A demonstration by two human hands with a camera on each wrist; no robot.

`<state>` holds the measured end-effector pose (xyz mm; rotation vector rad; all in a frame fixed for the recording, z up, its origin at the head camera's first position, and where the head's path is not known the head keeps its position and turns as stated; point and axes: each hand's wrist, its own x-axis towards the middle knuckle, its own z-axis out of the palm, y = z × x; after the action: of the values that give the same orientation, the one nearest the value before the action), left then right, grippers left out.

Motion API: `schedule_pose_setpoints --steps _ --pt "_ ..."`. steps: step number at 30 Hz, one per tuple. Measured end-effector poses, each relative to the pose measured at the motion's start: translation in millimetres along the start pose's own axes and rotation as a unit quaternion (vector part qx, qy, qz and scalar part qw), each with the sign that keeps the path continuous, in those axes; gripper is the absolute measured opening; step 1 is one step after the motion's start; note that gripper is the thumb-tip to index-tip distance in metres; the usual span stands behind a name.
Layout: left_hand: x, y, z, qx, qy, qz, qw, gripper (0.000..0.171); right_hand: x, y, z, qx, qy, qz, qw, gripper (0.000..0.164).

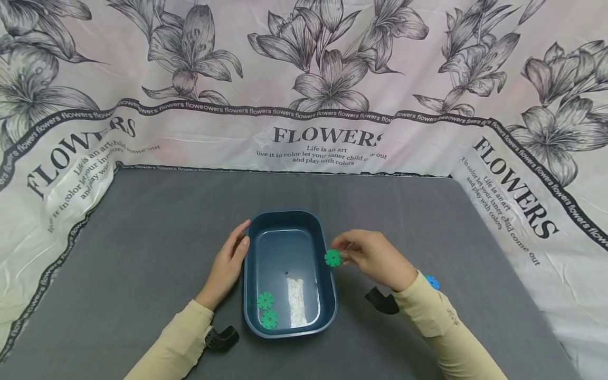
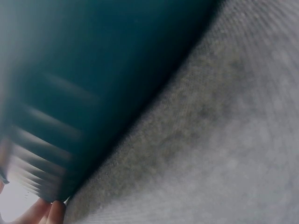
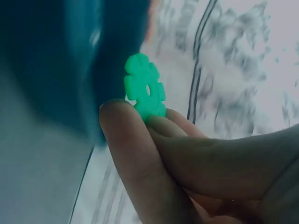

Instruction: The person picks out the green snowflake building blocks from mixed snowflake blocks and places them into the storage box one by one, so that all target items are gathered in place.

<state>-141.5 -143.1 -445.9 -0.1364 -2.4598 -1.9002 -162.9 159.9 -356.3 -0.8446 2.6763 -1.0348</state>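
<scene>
A green notched plastic disc [image 3: 147, 88], flower-shaped with a small hole in its middle, is pinched between the thumb and fingers of my right hand [image 1: 375, 258]. In the head view it overlaps the right rim of a dark blue rectangular plastic tub [image 1: 330, 306]. My left hand [image 1: 225, 269] rests along the tub's left side, fingertips right at the rim. Inside the tub, toward the near left corner, two more green discs, an upper one [image 1: 265, 301] and a lower one [image 1: 269, 319], lie close together on the bottom.
A blue notched disc [image 1: 433, 282] lies on the grey cloth [image 1: 166, 237], partly hidden behind my right forearm. Black wrist pieces hang beside both sleeves. Flower-printed fabric [image 1: 328, 142] rises behind the surface and along both sides.
</scene>
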Motion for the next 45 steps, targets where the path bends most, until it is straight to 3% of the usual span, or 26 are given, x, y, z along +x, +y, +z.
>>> schedule_pose_setpoints --steps 5,11,15,22,28,31,38,41,45 --pt "1.2 1.5 -2.0 -0.007 0.000 0.002 1.0000 0.047 38 -22 22 0.025 -0.066 -0.018 0.997 0.022" --pt "2.3 1.0 -3.0 -0.013 -0.004 -0.004 0.9999 0.047 76 -30 59 0.039 -0.158 -0.018 0.987 0.020" --pt "1.3 -1.9 -3.4 -0.021 -0.002 -0.009 0.9997 0.047 89 -33 82 0.011 -0.204 -0.010 0.979 0.024" --pt "4.0 -21.1 -1.1 -0.018 0.003 -0.010 0.9998 0.046 98 -36 104 -0.037 -0.239 -0.012 0.970 0.027" --pt "2.1 -9.3 -2.6 -0.019 -0.003 0.005 0.9998 0.047 102 -37 111 -0.083 -0.248 -0.017 0.965 0.028" --pt "0.7 -1.4 -4.1 -0.015 -0.006 0.002 0.9999 0.047 103 -37 112 -0.081 -0.246 -0.021 0.966 0.027" --pt "-0.1 0.7 -5.7 -0.012 -0.004 -0.009 0.9999 0.047 104 -40 113 -0.063 -0.244 -0.004 0.968 0.026" --pt "-0.5 0.3 -5.5 -0.009 -0.001 -0.008 0.9999 0.046 101 -42 109 -0.060 -0.226 -0.007 0.972 0.021" --pt "0.5 1.0 -3.5 -0.004 0.002 -0.007 1.0000 0.046 81 -49 80 -0.031 -0.169 -0.034 0.985 0.012"
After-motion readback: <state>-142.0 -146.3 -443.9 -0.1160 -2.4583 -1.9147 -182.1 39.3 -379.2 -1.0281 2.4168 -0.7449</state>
